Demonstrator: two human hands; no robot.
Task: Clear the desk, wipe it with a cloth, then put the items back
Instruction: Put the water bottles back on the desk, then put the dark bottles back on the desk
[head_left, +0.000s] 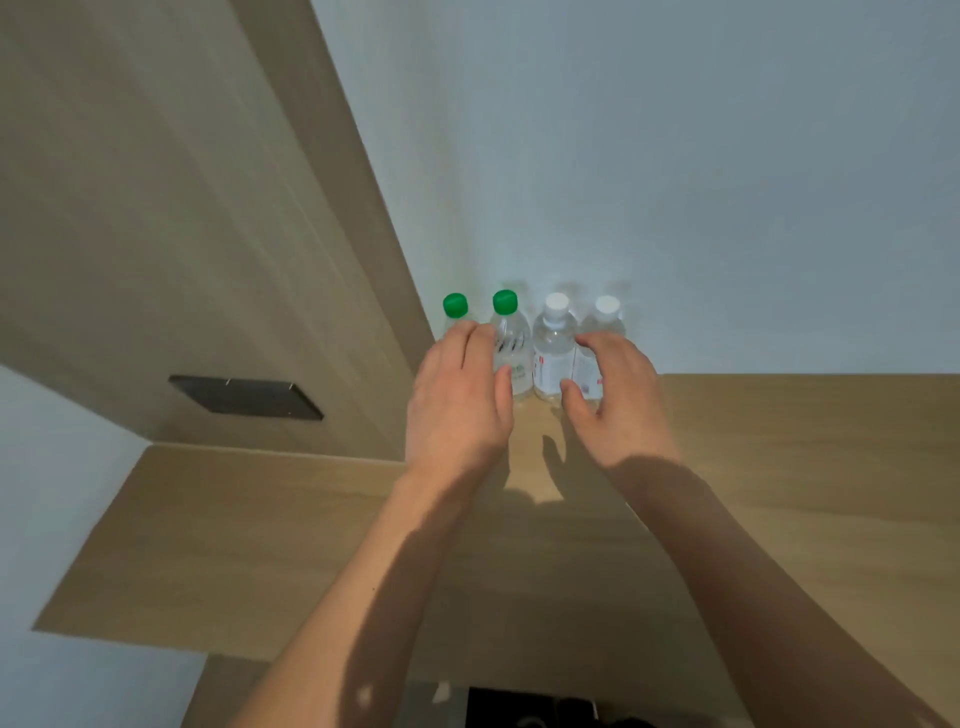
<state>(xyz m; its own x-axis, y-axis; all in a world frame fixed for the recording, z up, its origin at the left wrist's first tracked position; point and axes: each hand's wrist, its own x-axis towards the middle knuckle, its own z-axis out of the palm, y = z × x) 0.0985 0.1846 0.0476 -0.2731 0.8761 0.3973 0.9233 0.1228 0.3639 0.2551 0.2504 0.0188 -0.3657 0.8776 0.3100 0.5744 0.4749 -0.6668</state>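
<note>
Four clear water bottles stand in a row at the back corner of the wooden desk (789, 467), against the wall. Two have green caps, the left green-capped bottle (455, 305) and the second green-capped bottle (511, 343). The other two have white caps, the inner white-capped bottle (555, 338) and the right white-capped bottle (607, 312). My left hand (460, 400) curls round the left green-capped bottle and hides its body, with the thumb in front of the second one. My right hand (618, 400) curls round the right white-capped bottle, whose label shows between fingers and thumb.
A tall wooden panel (171, 234) rises at the left of the desk and carries a dark plate (244, 397). A white wall (675, 182) stands behind the bottles. Something dark (530, 706) lies below the desk's near edge.
</note>
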